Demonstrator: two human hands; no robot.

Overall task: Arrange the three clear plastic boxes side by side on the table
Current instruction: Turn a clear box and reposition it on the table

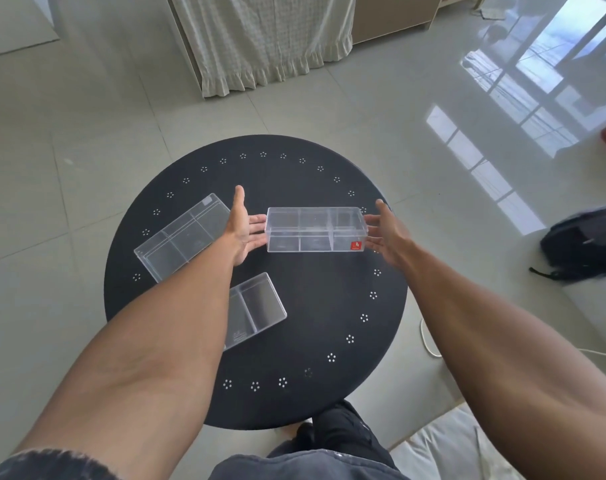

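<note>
Three clear plastic boxes with dividers are over a round black table (312, 306). The box with a red sticker (316, 229) is held level between my two hands, its long side facing me. My left hand (242, 230) presses its left end with flat fingers and the thumb raised. My right hand (386, 233) presses its right end. A second box (180, 240) lies askew at the table's left, partly behind my left wrist. The third box (255, 308) lies nearer me, half hidden under my left forearm.
The table's rim carries a ring of small hole clusters. A dark backpack (585, 244) lies on the tiled floor to the right, with a white cable (429, 348) near the table. A curtain (267, 39) hangs at the back. A pale cushion (443, 448) is at lower right.
</note>
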